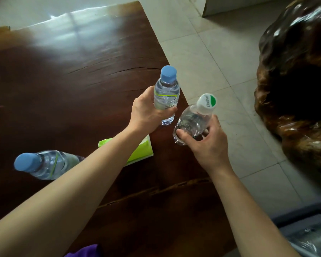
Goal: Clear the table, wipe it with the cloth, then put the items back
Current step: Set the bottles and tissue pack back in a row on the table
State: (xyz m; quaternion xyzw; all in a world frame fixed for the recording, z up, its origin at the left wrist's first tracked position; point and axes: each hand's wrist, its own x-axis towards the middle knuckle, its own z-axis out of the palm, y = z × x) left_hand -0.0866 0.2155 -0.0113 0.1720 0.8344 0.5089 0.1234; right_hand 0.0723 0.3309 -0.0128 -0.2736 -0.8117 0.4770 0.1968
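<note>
My left hand (146, 111) grips a clear water bottle with a blue cap (167, 89), upright near the right edge of the dark wooden table (63, 80). Just right of it, my right hand (209, 140) holds a clear bottle with a white and green cap (196, 115), tilted, at the table's edge. A second blue-capped bottle (44, 164) stands at the near left. A lime-green tissue pack (139, 151) lies under my left forearm. A purple cloth (85, 252) shows at the bottom edge, mostly cut off.
The table's right edge runs diagonally, with pale floor tiles (211, 58) beyond it. A large glossy carved wooden piece (296, 80) stands on the floor at the right. Grey fabric and clear plastic (308, 234) sit at the bottom right.
</note>
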